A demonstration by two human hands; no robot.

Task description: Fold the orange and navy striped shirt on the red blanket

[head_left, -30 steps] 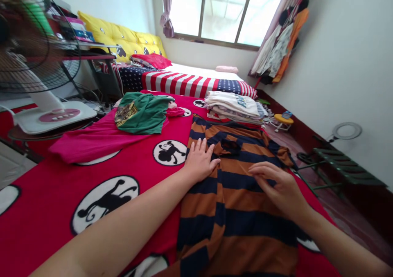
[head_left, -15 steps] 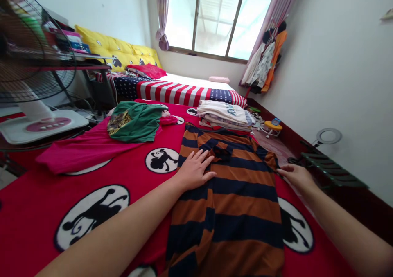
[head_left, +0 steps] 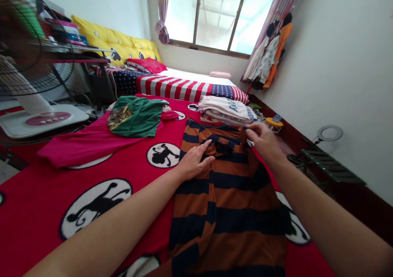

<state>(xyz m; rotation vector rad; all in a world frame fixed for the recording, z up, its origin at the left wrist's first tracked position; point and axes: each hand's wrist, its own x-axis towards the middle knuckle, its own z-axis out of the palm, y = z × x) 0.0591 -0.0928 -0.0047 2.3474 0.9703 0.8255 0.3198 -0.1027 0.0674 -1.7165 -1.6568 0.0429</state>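
Scene: a striped shirt [head_left: 227, 195], brown and navy, lies spread on a red blanket [head_left: 39, 191] printed with monkey circles.
Left hand [head_left: 193, 162]: flat on the cloth just left of the collar, fingers open and loosely spread, gripping nothing, only pinning the fabric.
Right hand [head_left: 264, 142]: at the shirt's right shoulder, fingers closed in a pinch on the folded-in edge.
Handling: judged light, soft and limp; it likely creases and slides easily, so seams, shoulders and hem give the surest hold.
Nearby: a stack of folded clothes [head_left: 225, 110] just beyond the collar; a green shirt [head_left: 135, 117] well to the left.
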